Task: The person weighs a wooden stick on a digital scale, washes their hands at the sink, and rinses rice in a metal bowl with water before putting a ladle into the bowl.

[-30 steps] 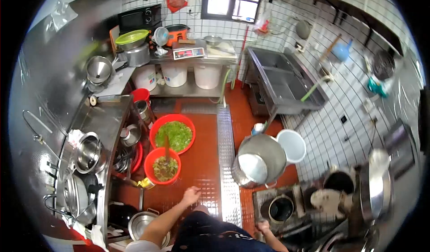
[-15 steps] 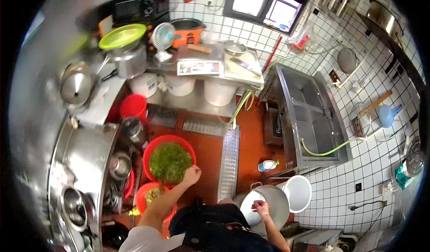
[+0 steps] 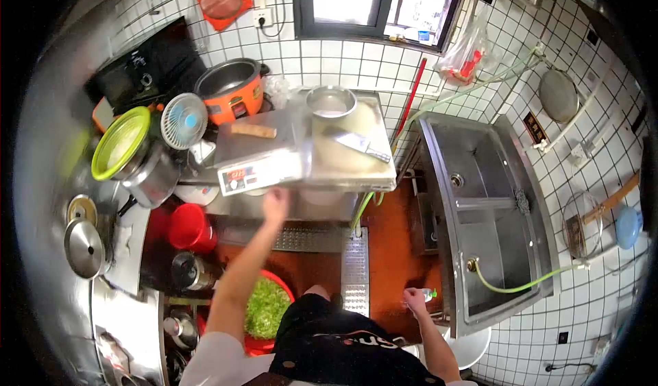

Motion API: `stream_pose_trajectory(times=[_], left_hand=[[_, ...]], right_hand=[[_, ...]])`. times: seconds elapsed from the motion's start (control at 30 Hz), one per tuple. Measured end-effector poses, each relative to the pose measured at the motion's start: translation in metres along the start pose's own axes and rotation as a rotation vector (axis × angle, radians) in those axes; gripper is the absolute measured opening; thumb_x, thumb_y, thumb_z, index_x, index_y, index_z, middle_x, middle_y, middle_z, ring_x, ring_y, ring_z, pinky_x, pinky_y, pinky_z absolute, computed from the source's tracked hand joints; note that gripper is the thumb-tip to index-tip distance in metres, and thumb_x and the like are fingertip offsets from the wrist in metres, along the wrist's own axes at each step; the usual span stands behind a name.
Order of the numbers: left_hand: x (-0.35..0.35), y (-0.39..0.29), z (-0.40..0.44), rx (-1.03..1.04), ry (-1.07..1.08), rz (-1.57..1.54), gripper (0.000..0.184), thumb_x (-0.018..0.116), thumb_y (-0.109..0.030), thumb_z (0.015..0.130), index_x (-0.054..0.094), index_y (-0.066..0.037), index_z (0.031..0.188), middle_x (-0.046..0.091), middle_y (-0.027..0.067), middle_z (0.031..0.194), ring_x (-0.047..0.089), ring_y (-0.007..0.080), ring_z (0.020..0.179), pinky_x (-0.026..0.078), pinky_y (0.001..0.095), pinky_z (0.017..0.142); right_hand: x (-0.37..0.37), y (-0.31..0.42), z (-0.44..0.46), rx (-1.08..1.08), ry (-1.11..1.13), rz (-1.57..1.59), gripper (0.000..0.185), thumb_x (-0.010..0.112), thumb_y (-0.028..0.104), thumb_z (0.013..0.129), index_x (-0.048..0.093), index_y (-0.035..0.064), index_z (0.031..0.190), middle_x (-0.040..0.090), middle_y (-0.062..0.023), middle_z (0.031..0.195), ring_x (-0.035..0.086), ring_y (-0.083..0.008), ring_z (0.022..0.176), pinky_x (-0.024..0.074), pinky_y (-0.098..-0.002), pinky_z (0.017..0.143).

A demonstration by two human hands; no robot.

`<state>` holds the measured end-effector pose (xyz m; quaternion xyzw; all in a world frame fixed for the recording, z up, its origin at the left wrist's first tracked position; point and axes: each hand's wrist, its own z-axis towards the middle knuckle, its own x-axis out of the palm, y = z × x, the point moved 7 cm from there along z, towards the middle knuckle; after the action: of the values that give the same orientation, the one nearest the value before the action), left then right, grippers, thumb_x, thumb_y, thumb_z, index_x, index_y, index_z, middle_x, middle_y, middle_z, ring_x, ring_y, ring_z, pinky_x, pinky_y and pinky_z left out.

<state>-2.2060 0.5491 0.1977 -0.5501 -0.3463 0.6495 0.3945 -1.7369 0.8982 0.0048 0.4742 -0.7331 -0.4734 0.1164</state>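
My left hand is at the front edge of the counter, just below the digital scale. Motion smears its fingers, so I cannot tell if it touches anything. A wooden block lies on the scale. Below my left forearm, chopped greens fill a red basin on the floor. My right hand hangs over the floor at my right side with its fingers curled in and nothing visible in them. Behind it, a bottle with a green top is partly hidden.
A cleaver and a metal bowl rest on the board right of the scale. The orange rice cooker and fan stand left. A double sink is right; a red bucket sits under the counter.
I have moved forward, closer to the counter. My left hand has gone from beside the greens basin up to the scale. My right hand has left the space over the big pot.
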Motion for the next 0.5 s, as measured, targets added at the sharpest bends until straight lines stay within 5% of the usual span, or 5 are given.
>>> stream_pose_trajectory(times=[0.13, 0.2, 0.33, 0.43, 0.5], left_hand=[[-0.017, 0.014, 0.182, -0.074, -0.313, 0.288, 0.064, 0.059, -0.048, 0.081, 0.039, 0.007, 0.107, 0.060, 0.0273, 0.094, 0.059, 0.0417, 0.093, 0.046, 0.0460, 0.081], [-0.020, 0.036, 0.242, -0.255, -0.353, 0.370, 0.104, 0.056, -0.060, 0.077, 0.011, 0.017, 0.131, 0.057, 0.0328, 0.105, 0.056, 0.0423, 0.103, 0.047, 0.0443, 0.087], [-0.004, 0.102, 0.351, -0.304, -0.262, 0.604, 0.097, 0.043, -0.067, 0.080, 0.020, 0.011, 0.133, 0.051, 0.0323, 0.112, 0.054, 0.0381, 0.104, 0.047, 0.0411, 0.081], [0.000, 0.177, 0.410, -0.201, -0.192, 0.830, 0.095, 0.033, -0.073, 0.082, 0.027, 0.006, 0.134, 0.046, 0.0319, 0.118, 0.053, 0.0350, 0.105, 0.047, 0.0387, 0.076], [0.000, 0.131, 0.373, -0.367, -0.235, 0.702, 0.087, 0.053, -0.063, 0.075, 0.033, 0.001, 0.132, 0.044, 0.0256, 0.121, 0.052, 0.0315, 0.104, 0.049, 0.0390, 0.075]], right_hand=[[-0.013, 0.095, 0.077, -0.281, -0.027, -0.200, 0.018, 0.057, 0.013, 0.087, 0.061, -0.0022, 0.096, 0.062, -0.0063, 0.073, 0.061, -0.0139, 0.062, 0.0513, -0.0261, 0.054], [-0.023, 0.090, 0.111, -0.465, -0.090, -0.288, 0.018, 0.057, 0.012, 0.088, 0.060, -0.0016, 0.099, 0.063, -0.0066, 0.075, 0.061, -0.0137, 0.062, 0.0511, -0.0259, 0.055], [-0.057, 0.106, 0.099, 0.028, -0.214, 0.103, 0.020, 0.059, 0.013, 0.085, 0.062, -0.0018, 0.098, 0.065, -0.0101, 0.077, 0.064, -0.0156, 0.065, 0.0516, -0.0283, 0.060], [-0.075, 0.109, 0.100, 0.089, -0.279, 0.150, 0.019, 0.060, 0.011, 0.085, 0.062, -0.0030, 0.097, 0.065, -0.0096, 0.077, 0.062, -0.0149, 0.063, 0.0510, -0.0272, 0.058], [-0.083, 0.114, 0.110, 0.090, -0.315, 0.115, 0.020, 0.059, 0.015, 0.086, 0.062, -0.0009, 0.098, 0.065, -0.0094, 0.079, 0.063, -0.0143, 0.065, 0.0520, -0.0277, 0.054]])
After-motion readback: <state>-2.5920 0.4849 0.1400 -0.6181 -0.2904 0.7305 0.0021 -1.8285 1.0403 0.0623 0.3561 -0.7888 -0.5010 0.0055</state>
